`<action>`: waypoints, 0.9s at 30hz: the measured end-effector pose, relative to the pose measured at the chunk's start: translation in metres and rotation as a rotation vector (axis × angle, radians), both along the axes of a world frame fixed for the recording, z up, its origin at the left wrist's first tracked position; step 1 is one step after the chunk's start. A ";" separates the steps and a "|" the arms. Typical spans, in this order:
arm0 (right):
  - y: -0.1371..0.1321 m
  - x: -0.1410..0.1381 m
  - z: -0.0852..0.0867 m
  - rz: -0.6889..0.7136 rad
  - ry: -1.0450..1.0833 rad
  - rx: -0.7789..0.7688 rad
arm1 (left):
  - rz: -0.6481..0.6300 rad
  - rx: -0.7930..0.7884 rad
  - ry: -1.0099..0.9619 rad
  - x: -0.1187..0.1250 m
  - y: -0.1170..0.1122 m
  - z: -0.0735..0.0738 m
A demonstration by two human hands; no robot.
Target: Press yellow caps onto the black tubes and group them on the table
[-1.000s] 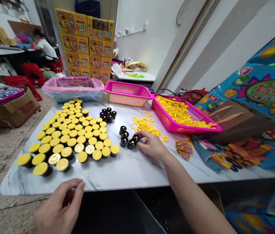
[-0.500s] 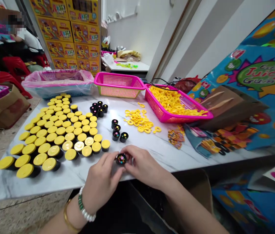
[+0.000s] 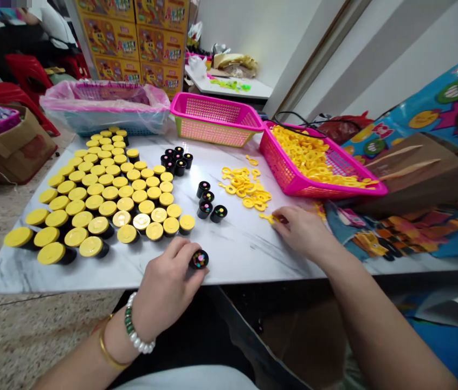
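Near the front edge of the table, my left hand point(image 3: 172, 281) is closed around a small black cup point(image 3: 199, 259) with coloured beads showing in its open top. Out to the right, my right hand point(image 3: 304, 230) has its fingertips closed on a yellow plastic ring piece with a short stem point(image 3: 267, 218); its ring end is partly hidden by the fingers. Several like it lie in a loose pile of yellow ring pieces point(image 3: 247, 187) just beyond. Between the hands and farther back stand several open black cups point(image 3: 205, 209). Yellow-capped black cups point(image 3: 109, 193) cover the left side.
A pink basket point(image 3: 289, 184) full of yellow ring pieces stands at the back right. Beside it are a pink-and-green basket point(image 3: 212, 132) and a plastic-lined basket point(image 3: 107, 122). Printed packets point(image 3: 399, 227) lie at the right. A person point(image 3: 52, 27) sits far left.
My right hand has let go of the black cup and moved right to a loose yellow ring piece. My left hand still holds the cup. The view has tilted down.
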State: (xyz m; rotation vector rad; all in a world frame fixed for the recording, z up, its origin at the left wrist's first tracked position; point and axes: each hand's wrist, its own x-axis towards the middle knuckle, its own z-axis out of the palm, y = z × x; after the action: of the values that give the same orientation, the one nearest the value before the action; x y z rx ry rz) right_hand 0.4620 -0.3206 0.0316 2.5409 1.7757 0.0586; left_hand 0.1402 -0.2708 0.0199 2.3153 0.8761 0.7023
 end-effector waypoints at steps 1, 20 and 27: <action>-0.004 -0.010 0.001 0.011 0.006 0.007 | -0.001 0.008 0.002 -0.005 0.000 0.000; -0.013 -0.093 0.025 0.072 0.918 -0.082 | 0.085 -0.019 -0.046 -0.018 0.002 -0.010; 0.000 -0.147 0.022 0.169 1.263 0.072 | 0.043 -0.063 -0.011 -0.019 0.003 -0.011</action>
State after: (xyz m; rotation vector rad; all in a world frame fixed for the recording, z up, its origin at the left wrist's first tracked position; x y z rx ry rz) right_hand 0.3147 -0.3205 0.0532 2.5728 2.2073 -1.8399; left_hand 0.1208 -0.2677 0.0090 2.2409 0.9323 0.6951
